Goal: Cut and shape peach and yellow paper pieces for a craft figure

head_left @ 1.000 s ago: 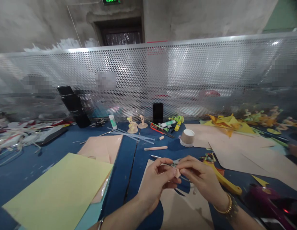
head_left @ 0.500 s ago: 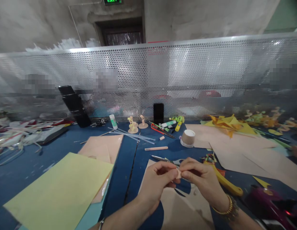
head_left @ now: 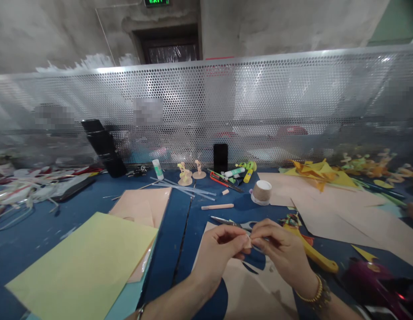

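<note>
Dim light, glare on perforated screen [head_left: 193, 111]

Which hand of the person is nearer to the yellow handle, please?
The right hand: it is just left of the yellow handle. The left hand is farther left, on the other side of the right hand.

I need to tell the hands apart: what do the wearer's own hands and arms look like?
The left hand and right hand are gloveless, the visible forearms sleeveless. A thin silvery band circles the left one; the right one wears a gold beaded bracelet and a darker bracelet.
</note>
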Demonstrator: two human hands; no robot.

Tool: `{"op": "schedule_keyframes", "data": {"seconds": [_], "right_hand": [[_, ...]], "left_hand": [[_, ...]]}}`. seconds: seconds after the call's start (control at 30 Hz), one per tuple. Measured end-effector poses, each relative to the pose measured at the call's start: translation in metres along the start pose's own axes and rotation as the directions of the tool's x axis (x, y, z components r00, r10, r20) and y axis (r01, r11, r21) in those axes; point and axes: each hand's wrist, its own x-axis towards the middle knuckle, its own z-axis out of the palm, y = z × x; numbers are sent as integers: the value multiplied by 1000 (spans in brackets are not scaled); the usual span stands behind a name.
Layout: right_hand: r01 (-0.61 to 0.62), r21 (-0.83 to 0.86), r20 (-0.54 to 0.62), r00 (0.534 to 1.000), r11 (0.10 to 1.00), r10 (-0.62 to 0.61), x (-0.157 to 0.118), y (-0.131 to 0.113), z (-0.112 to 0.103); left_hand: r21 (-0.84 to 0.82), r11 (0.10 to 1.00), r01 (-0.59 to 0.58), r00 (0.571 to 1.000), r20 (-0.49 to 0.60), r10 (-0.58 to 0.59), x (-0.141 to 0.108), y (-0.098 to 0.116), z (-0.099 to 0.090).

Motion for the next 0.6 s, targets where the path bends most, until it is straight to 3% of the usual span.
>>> {"op": "schedule_keyframes", "data": {"seconds": [0.27, 0.6], "right_hand": [[-19, 38, -79, 997, 999, 22, -1, 1, 1], [-21, 150, -74, 997, 988, 33, -1, -4, 7]], "left_hand": [[-255, 960, 115, 993, 47, -107, -1, -2, 1], [-231, 971, 52, 998, 48, -42, -3, -2, 3]]}}
